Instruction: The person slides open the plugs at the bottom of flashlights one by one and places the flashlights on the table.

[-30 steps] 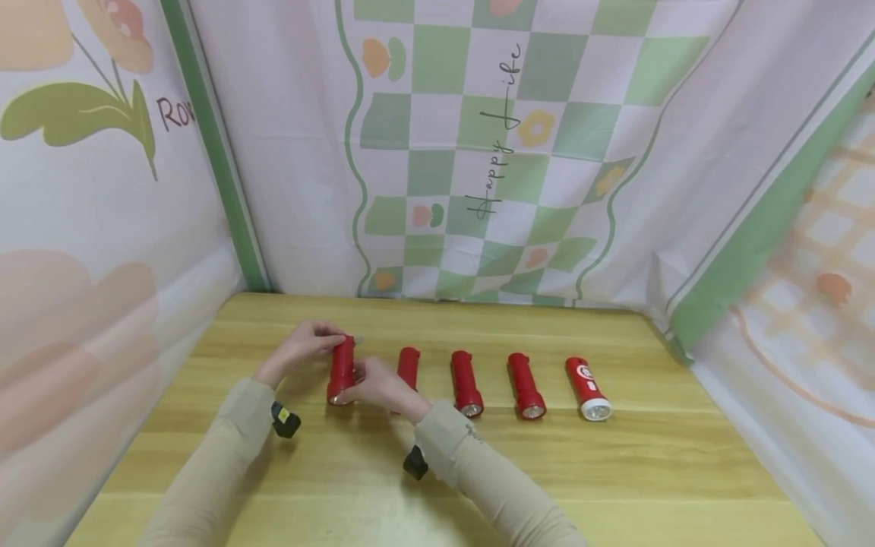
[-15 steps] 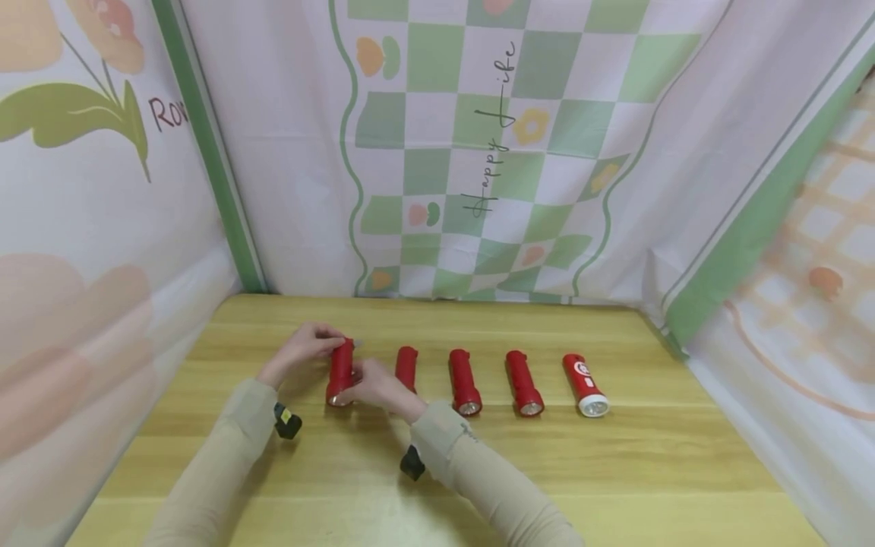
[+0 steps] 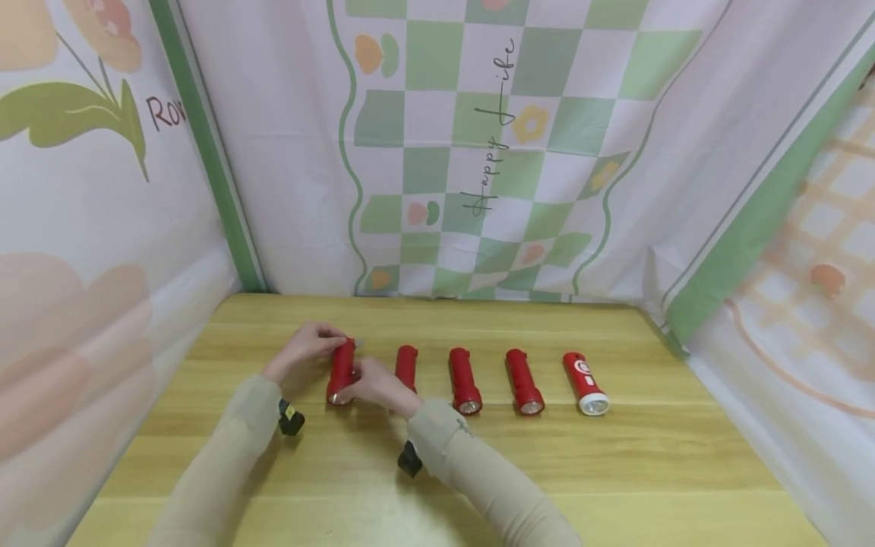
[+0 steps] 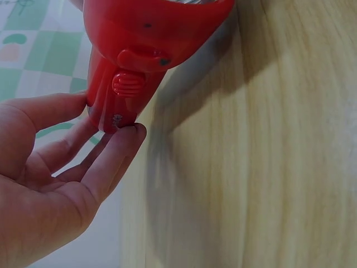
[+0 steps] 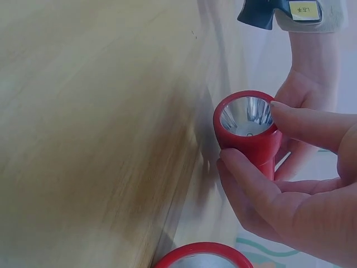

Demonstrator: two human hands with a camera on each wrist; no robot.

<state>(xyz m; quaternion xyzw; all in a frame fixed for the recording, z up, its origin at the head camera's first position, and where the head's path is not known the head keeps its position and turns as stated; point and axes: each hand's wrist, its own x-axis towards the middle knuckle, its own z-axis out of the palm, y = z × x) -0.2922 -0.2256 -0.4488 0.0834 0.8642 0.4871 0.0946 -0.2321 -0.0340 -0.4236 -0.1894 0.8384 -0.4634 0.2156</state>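
- The leftmost red torch (image 3: 341,372) lies at the 9 o'clock end of a row of five on the wooden table (image 3: 615,456), its reflector end toward the person.
- Left hand (image 3: 305,346): fingertips pinch the torch's tail end at 12 o'clock; in the left wrist view the fingers (image 4: 106,162) close round the narrow tail just below the ribbed slide switch (image 4: 128,84).
- Right hand (image 3: 378,386): thumb and fingers curl round the torch's head; in the right wrist view a finger (image 5: 312,125) lies across the reflector rim (image 5: 247,116).
- Risk: both holds are fingertip holds on smooth plastic (the wrist views suggest the torch is tipped off the table, though how far cannot be told). If either pinch slackens, the torch could drop and roll.
- Risk: the second torch (image 3: 406,368) lies just beside the right hand at 3 o'clock. A sideways sweep of that wrist could knock it out of line and into the third torch (image 3: 464,380).
- Risk: a finger sliding over the rim could smear the reflector.
- Risk: the left fingers sit close to the switch, so a shift of hold could move it unintentionally.
- The fourth torch (image 3: 524,381) and the white-headed torch (image 3: 585,383) lie well apart from both hands and look unthreatened.
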